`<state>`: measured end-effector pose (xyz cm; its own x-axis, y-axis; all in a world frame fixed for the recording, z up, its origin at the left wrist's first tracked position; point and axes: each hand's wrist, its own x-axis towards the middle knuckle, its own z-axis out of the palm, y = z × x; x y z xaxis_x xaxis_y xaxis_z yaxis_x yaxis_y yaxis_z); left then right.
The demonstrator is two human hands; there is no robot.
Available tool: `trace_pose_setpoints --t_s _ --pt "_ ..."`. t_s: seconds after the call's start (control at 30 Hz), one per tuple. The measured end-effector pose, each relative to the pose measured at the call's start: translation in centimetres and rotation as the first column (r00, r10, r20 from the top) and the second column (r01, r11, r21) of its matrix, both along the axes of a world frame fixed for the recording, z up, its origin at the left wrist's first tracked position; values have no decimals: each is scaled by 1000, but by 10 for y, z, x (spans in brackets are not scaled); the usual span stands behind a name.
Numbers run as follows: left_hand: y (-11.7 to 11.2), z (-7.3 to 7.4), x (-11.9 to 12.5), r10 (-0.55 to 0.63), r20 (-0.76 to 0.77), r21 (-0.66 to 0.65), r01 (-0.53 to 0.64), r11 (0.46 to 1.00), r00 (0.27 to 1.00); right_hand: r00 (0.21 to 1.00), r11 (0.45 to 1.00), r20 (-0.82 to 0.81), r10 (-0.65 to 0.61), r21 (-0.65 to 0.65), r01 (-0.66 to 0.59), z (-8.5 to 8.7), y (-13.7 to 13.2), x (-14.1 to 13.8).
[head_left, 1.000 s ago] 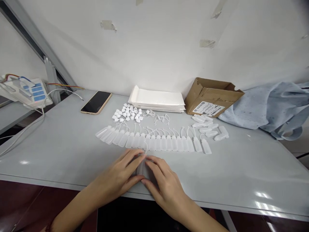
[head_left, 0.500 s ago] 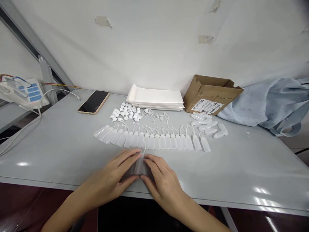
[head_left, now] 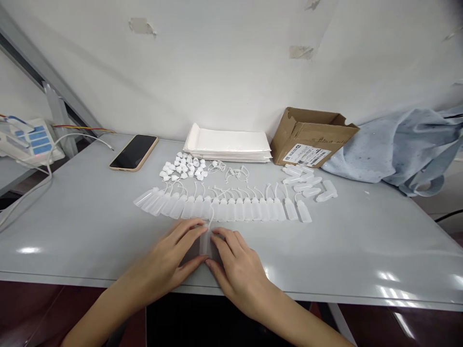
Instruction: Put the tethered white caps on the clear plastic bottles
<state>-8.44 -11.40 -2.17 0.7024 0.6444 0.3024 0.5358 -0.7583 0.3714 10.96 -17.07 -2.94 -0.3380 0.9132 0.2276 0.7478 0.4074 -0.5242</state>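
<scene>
My left hand (head_left: 162,253) and my right hand (head_left: 235,265) meet near the table's front edge. Their fingers press on a clear plastic bag (head_left: 193,253) from both sides. A translucent plastic bottle (head_left: 205,242) seems to lie inside it, partly hidden by my fingers, and a thin white cord rises from its top. Just beyond my fingertips stands a long row of translucent squeeze bottles (head_left: 224,209) with white cords. Small white caps (head_left: 180,166) lie in a cluster behind the row.
A stack of white padded envelopes (head_left: 227,144) and an open cardboard box (head_left: 307,137) stand at the back by the wall. A phone (head_left: 133,152) lies to the left, beside a power strip (head_left: 31,140) with cables. Crumpled blue cloth (head_left: 394,149) lies on the right.
The whole scene has shifted slightly left and up in view as my head moved. Both hands stay on the bag, with the fingers pressing it a little differently.
</scene>
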Motion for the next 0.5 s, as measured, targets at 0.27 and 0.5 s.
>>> trace_pose_setpoints --t_s 0.27,0.5 --pt "0 1 -4 -12 -82 -60 7 998 997 1000 1000 -3 13 6 -13 2 -1 1" --pt "3 10 -6 -10 -109 -91 0 996 994 999 1000 -32 27 13 -27 1 -5 3"
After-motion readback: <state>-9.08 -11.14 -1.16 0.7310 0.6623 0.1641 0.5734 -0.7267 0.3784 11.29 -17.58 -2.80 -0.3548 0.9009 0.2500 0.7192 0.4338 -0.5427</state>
